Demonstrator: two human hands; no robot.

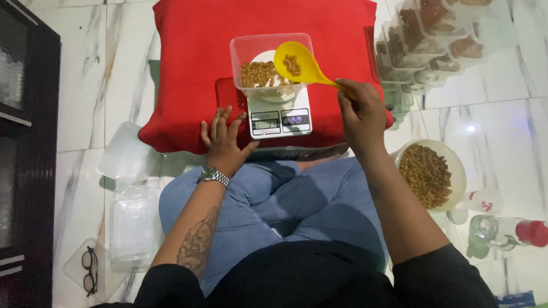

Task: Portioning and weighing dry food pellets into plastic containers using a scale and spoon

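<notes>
Your right hand (361, 111) is gripping one yellow plastic spoon (299, 63) over one clear plastic tub (271, 63) on one white scale (279, 117); your left hand (224, 140) is resting open-fingered beside it.

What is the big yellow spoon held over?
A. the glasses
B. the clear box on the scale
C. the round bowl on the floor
B: the right hand holds the yellow spoon over the clear box, which sits on the scale.

Yellow spoon (298, 64), red cushion (194, 63), white scale (279, 114), blue jeans (319, 197), white marbled floor (108, 68).
</notes>
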